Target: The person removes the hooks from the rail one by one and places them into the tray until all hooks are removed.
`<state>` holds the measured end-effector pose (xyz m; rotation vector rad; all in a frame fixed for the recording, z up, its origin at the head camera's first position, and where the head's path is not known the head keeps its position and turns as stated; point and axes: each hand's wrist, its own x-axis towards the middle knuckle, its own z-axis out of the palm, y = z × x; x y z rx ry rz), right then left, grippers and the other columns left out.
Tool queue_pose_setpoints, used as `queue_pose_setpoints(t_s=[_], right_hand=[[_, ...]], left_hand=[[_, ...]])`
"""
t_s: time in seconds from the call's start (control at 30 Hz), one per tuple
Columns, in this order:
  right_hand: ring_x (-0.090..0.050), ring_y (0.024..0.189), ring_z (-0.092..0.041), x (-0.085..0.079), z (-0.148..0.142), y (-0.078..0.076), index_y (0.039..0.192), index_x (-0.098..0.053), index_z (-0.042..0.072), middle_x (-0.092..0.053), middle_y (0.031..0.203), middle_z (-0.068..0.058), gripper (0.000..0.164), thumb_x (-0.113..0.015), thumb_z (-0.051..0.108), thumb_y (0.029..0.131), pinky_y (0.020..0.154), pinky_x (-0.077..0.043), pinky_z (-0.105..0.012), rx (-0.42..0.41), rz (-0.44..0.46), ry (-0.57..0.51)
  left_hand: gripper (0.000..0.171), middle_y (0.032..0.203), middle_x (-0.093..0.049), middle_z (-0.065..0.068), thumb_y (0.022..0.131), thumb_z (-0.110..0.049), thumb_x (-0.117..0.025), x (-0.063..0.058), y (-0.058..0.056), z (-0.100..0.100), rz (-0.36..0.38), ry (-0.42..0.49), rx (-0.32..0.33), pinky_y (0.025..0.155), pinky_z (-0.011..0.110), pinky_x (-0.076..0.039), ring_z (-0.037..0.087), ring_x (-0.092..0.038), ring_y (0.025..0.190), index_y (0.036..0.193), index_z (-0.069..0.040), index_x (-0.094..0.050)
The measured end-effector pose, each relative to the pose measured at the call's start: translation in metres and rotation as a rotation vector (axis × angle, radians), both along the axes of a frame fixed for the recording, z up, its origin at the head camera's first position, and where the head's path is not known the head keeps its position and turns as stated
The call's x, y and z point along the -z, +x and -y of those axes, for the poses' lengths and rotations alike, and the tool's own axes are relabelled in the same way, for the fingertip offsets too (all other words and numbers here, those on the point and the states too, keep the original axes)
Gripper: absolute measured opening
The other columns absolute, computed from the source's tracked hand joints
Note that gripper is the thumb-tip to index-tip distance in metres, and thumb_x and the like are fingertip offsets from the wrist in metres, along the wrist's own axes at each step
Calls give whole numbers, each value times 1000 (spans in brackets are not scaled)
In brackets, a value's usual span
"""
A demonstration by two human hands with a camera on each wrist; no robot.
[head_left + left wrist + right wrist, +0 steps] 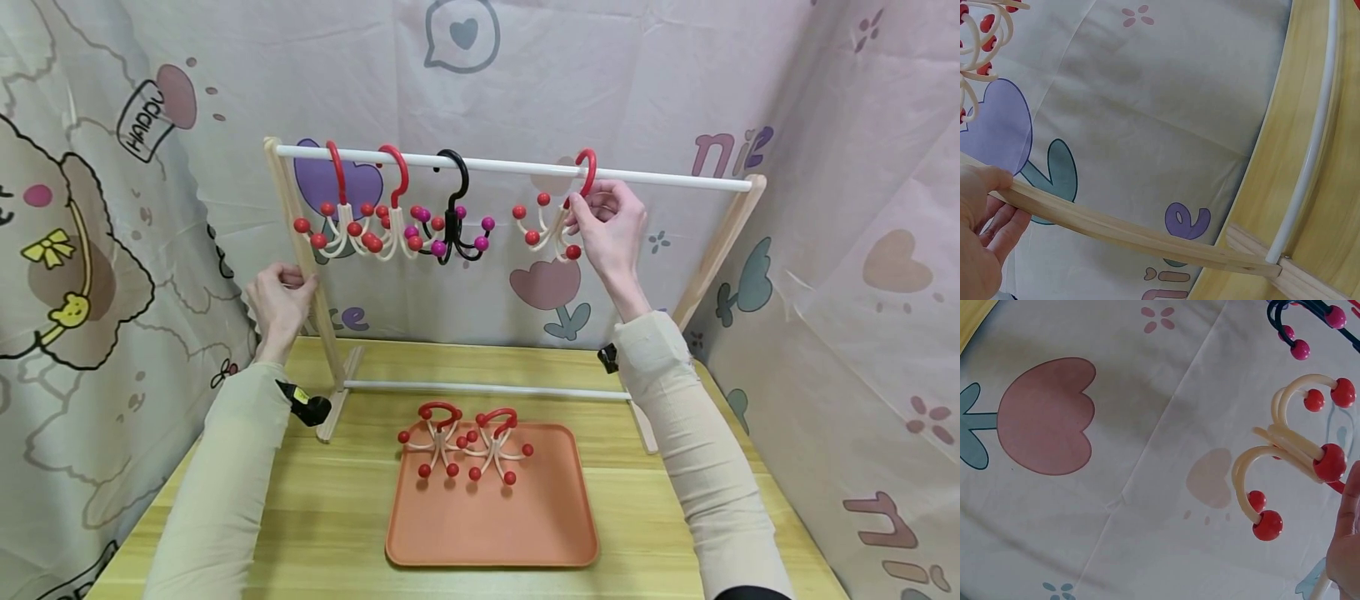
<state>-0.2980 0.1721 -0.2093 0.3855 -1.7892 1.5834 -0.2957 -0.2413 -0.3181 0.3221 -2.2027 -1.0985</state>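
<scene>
One red-hooked hanger (561, 221) at half past one

Taking the head view as a clock, this hanger is between one and two o'clock, and its red hook (594, 169) curves over the white rail (510, 167). The right hand (611, 225) is nearly closed: thumb and fingertips pinch the hanger where hook meets cream arms. It seems light and stiff; the shiny hook could slip a little, and the thin arms with red balls are probably the weaker part, so this neck is a good place to hold. At nine o'clock the left hand (279, 300) pinches the wooden post (323, 321) between thumb and fingers. Two more red-hooked hangers (395, 225) hang at ten o'clock, a black hanger (451, 225) at eleven. At six o'clock lies the orange tray (491, 533), bearing a pair of similar hangers (495, 450). I see no brand on the hangers. Farther out, the cloth backdrop (675, 83) reads "HAPPY" at ten o'clock and "nie" at two.
</scene>
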Motion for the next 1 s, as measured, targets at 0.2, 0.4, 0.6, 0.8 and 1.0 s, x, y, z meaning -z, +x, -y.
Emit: queue_pose_setpoints(t_s=[0.2,0.4,0.6,0.8,1.0], right_hand=[[-67,61,-11,-1,0,4,105,-63,-2,-70,82,2,17,-69,7,92,60,-56,-19,-8,15,-25],[-70,62,-11,4,-3,6,99,-62,5,-71,85,-4,10,-68,5,91,57,-56,-21,-30,24,-62],[-72,63,-11,12,-8,8,95,-61,11,-72,82,0,10,-68,5,91,56,-56,-22,-53,29,-79],[-73,64,-9,22,-15,13,94,-61,10,-73,81,0,10,-67,2,90,57,-57,-22,-76,32,-114],[-72,65,-5,37,-24,21,92,-63,11,-74,83,3,10,-67,2,91,61,-57,-20,-76,48,-81]], left_hand=[[29,103,-74,22,90,-22,-73,0,-1,0,-5,-5,-1,71,18,-37,-14,-41,59,107,1,-72],[29,103,-74,22,90,-22,-73,1,-1,1,-11,-2,10,73,17,-36,-16,-40,58,107,1,-72],[28,101,-73,21,90,-22,-72,2,-1,1,-8,1,1,69,17,-37,-15,-41,58,106,1,-72],[26,100,-73,21,89,-21,-73,2,-1,1,-16,-3,-5,69,18,-37,-14,-41,57,105,1,-72],[29,101,-73,21,90,-23,-72,1,0,1,-8,-3,5,68,16,-37,-15,-41,58,106,1,-72]])
